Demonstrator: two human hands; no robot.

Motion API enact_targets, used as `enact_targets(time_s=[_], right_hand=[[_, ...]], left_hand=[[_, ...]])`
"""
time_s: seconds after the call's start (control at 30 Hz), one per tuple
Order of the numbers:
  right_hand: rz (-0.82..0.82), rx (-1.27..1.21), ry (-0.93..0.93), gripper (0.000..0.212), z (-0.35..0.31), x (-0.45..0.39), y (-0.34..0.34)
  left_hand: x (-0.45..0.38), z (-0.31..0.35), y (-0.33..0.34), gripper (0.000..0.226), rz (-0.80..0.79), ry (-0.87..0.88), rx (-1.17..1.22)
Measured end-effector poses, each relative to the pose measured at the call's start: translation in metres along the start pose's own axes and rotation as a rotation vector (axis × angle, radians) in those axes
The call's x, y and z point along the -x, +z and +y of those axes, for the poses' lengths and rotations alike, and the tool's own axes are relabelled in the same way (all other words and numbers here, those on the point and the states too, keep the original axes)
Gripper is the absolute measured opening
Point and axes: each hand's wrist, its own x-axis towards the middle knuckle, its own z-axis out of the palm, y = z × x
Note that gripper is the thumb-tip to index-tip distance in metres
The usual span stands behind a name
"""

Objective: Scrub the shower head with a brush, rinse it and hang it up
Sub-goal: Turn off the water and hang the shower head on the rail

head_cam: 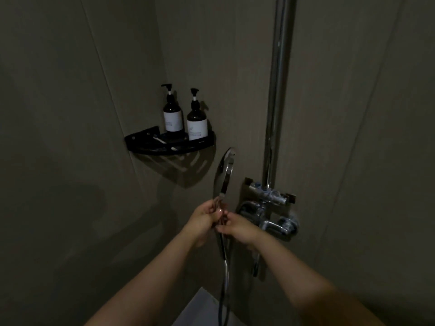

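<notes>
at the bottom of the view, around six o'clock, two bare forearms reach up and inward, and between them a pale flat surface (202, 309) shows at the lower edge; what it is cannot be told in the dim light. a dark hose (223, 292) hangs down between the arms and leaves the view at six o'clock.

just above, near the centre, the left hand (204, 220) has its fingers curled round the upper part of the handle of the shower head (225, 175). the right hand (237, 228) meets it from the four o'clock side, its fingertips pinching the handle just below the left hand's fingers, so the two hands touch or nearly touch. the shower head stands almost upright, its round chrome head tilted a little toward one o'clock and well above both hands.

to the three o'clock side of the hands, close by, the chrome mixer tap (270, 215) sits on the wall, its spout and knobs just beside the right hand but apart from it. from it a chrome riser pipe (277, 90) climbs to twelve o'clock and out of the view.

farther back, at eleven o'clock from the shower head, a black corner shelf (146, 143) is fixed where two grey walls meet. on it stand two dark pump bottles (173, 114) with white labels, side by side and upright. a small pale thing lies on the shelf to their left, too dim to name.
</notes>
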Motion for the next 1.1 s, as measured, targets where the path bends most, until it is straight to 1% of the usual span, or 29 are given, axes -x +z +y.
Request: enact_targets(time_s=[0.07, 0.1, 0.2, 0.27, 0.37, 0.43, 0.5, 0.53, 0.6, 0.67, 0.77, 0.8, 0.83, 0.9, 0.97, 1.03, 1.1], right_hand=[[0.059, -0.123, -0.058, 0.033, -0.007, 0.011, -0.007], [0.079, -0.146, -0.077, 0.031, -0.011, 0.018, -0.013], [0.119, -0.134, -0.112, 0.027, -0.024, 0.038, -0.034], [0.172, -0.083, -0.113, 0.025, -0.033, 0.049, -0.050], [0.299, 0.037, -0.103, 0.023, -0.046, 0.062, -0.072], [0.414, 0.130, -0.129, 0.029, -0.057, 0.071, -0.084], [0.544, 0.158, -0.165, 0.039, -0.067, 0.079, -0.094], [0.602, 0.161, -0.177, 0.039, -0.069, 0.082, -0.100], [0.700, 0.160, -0.190, 0.031, -0.072, 0.085, -0.110], [0.793, 0.176, -0.162, 0.029, -0.075, 0.085, -0.120], [0.915, 0.301, -0.085, 0.018, -0.083, 0.082, -0.135], [0.958, 0.329, -0.061, 0.017, -0.086, 0.080, -0.138], [0.996, 0.330, -0.047, 0.020, -0.091, 0.078, -0.139], [1.069, 0.300, -0.053, 0.031, -0.100, 0.071, -0.139], [1.138, 0.246, -0.069, 0.035, -0.111, 0.062, -0.135], [1.188, 0.223, -0.092, 0.034, -0.118, 0.052, -0.134], [1.195, 0.212, -0.105, 0.031, -0.121, 0.045, -0.132]], left_hand=[[0.000, 0.014, 0.019, 0.029, -0.079, 0.022, 0.038], [-0.001, 0.021, 0.028, 0.029, -0.108, 0.031, 0.051], [-0.004, 0.036, 0.052, 0.025, -0.212, 0.073, 0.047], [-0.008, 0.043, 0.069, 0.027, -0.247, 0.088, 0.022], [-0.015, 0.050, 0.100, 0.028, -0.246, 0.076, -0.018], [-0.022, 0.052, 0.121, 0.026, -0.222, 0.091, -0.079], [-0.027, 0.057, 0.141, 0.025, -0.218, 0.116, -0.125], [-0.030, 0.059, 0.150, 0.025, -0.211, 0.139, -0.133], [-0.036, 0.062, 0.163, 0.025, -0.191, 0.185, -0.126], [-0.043, 0.059, 0.165, 0.025, -0.189, 0.191, -0.091], [-0.050, 0.037, 0.154, 0.017, -0.159, 0.150, -0.133], [-0.050, 0.023, 0.149, 0.016, -0.139, 0.116, -0.169], [-0.049, 0.008, 0.143, 0.018, -0.121, 0.083, -0.200], [-0.051, -0.022, 0.131, 0.029, -0.127, 0.041, -0.261], [-0.059, -0.043, 0.123, 0.038, -0.189, 0.006, -0.362], [-0.065, -0.047, 0.119, 0.034, -0.283, -0.043, -0.451], [-0.070, -0.046, 0.117, 0.025, -0.337, -0.108, -0.423]])
